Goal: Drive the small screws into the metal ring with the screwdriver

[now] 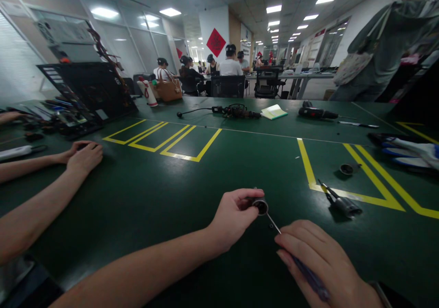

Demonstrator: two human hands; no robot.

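My left hand [236, 214] pinches a small, dark metal cup-shaped part [260, 206], its round opening turned toward me. In my right hand [318, 257] is a screwdriver [310, 278] with a dark purplish handle. Its thin shaft [273, 222] reaches the lower rim of the metal part; whether the tip sits in a screw is hidden. A tiny black piece [270, 226] lies on the table just below the shaft. Off to the right rest a metal cylinder with a pointed shaft [345, 205] and a second small cup-shaped part [348, 168].
The green table [164, 198] carries yellow tape outlines. Farther back lie a corded tool [238, 111], a notepad [273, 111], a drill [315, 111] and a pen [358, 124]. Gloves [413, 152] are at the right. A co-worker's hands [84, 156] rest at the left, near a black rack [92, 86].
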